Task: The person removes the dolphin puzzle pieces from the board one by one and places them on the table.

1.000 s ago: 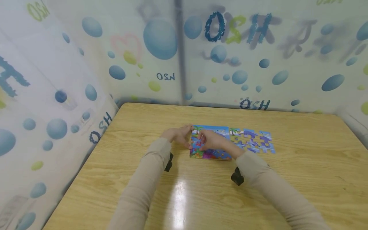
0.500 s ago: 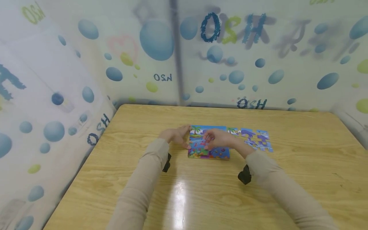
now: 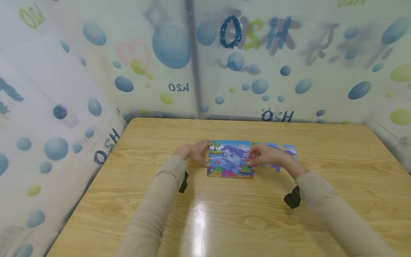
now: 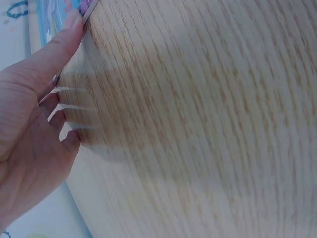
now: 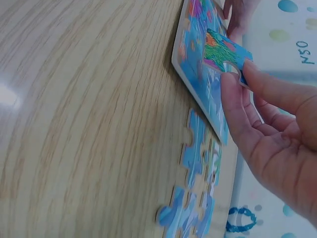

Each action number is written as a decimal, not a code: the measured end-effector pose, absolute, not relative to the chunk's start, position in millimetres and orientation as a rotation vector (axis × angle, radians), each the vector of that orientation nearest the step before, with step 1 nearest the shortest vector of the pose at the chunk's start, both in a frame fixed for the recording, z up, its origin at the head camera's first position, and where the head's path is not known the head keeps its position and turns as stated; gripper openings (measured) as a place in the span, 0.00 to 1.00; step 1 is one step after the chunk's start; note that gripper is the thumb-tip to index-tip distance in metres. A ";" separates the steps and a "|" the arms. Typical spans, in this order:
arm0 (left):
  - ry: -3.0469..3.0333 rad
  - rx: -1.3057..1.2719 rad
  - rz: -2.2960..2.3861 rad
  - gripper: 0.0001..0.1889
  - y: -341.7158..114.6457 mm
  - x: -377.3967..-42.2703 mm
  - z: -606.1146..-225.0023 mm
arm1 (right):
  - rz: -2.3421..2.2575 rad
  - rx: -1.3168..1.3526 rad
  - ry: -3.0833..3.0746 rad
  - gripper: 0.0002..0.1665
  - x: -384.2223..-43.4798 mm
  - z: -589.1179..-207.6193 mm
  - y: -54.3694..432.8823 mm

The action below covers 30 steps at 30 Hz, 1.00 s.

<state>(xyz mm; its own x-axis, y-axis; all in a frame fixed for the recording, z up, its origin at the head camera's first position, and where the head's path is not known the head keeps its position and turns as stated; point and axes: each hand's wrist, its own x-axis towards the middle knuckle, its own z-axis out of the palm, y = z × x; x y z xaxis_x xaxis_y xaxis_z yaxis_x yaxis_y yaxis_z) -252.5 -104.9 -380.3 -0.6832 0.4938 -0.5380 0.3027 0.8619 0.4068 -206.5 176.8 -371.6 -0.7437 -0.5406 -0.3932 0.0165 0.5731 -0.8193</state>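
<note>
The picture puzzle board (image 3: pixel 229 151), printed with a dolphin, palm tree and sea plants, lies flat on the table. At its left edge rests my left hand (image 3: pixel 195 150), thumb tip on the near corner and fingers by the far one. My right hand (image 3: pixel 265 156) pinches a jigsaw piece (image 5: pixel 220 49) between thumb and fingertips, over the right part of the board. Green and orange sea plants show on that piece, with blue at one side. In the head view, the right hand hides part of the board's right edge.
Several joined jigsaw pieces (image 5: pixel 181 213) with purple and blue print lie just right of the board, partly behind the right hand in the head view. The wooden table (image 3: pixel 240 214) runs back to a wall (image 3: pixel 224 78) with blue dots and letters.
My right hand has carried the jigsaw piece rightward across the board, from its left part to its right edge, uncovering the dolphin. The left hand has stayed at the left edge.
</note>
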 end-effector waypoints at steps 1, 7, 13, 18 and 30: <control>2.370 0.573 0.371 0.50 -105.5 -252.4 -380.7 | -1.141 -0.410 2.167 0.16 -206.5 -372.0 179.6; 2.376 0.570 0.388 0.50 -107.4 -251.5 -382.9 | -1.116 -0.374 2.168 0.19 -203.9 -373.1 197.7; 2.357 0.570 0.403 0.51 -107.9 -253.5 -384.4 | -1.072 -0.349 2.168 0.17 -198.4 -374.0 213.3; 2.351 0.583 0.409 0.54 -109.6 -258.0 -385.8 | -1.059 -0.240 2.126 0.13 -195.0 -375.4 216.7; 2.376 0.570 0.369 0.51 -106.4 -252.4 -379.8 | -0.828 -0.115 2.258 0.07 -194.3 -380.1 202.5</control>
